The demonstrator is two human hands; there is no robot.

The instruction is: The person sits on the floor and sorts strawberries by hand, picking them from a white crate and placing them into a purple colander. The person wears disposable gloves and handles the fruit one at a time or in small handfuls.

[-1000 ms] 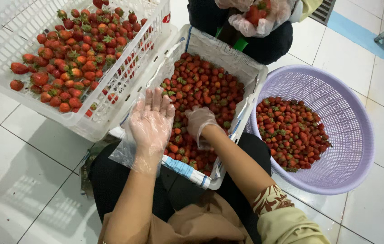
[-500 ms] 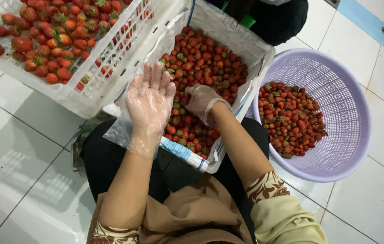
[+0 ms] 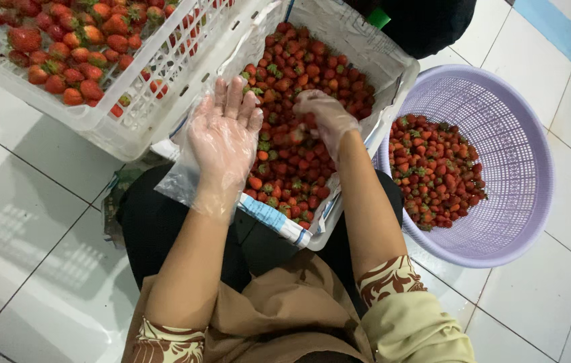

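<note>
A plastic-lined crate (image 3: pixel 393 74) full of red strawberries (image 3: pixel 299 87) rests against my lap. My left hand (image 3: pixel 225 141), in a clear plastic glove, hovers palm up and flat over the crate's near left side, holding nothing. My right hand (image 3: pixel 325 117), also gloved, reaches down into the strawberries with its fingers curled among them; whether it grips a berry is hidden.
A white slotted crate (image 3: pixel 131 128) with strawberries stands at the upper left. A lilac round basket (image 3: pixel 514 202) holding strawberries sits on the tiled floor to the right. Another person in dark clothing (image 3: pixel 426 27) crouches beyond the middle crate.
The view has shifted down and closer. My left hand stays open and flat; my right hand has pushed a little deeper into the berries.
</note>
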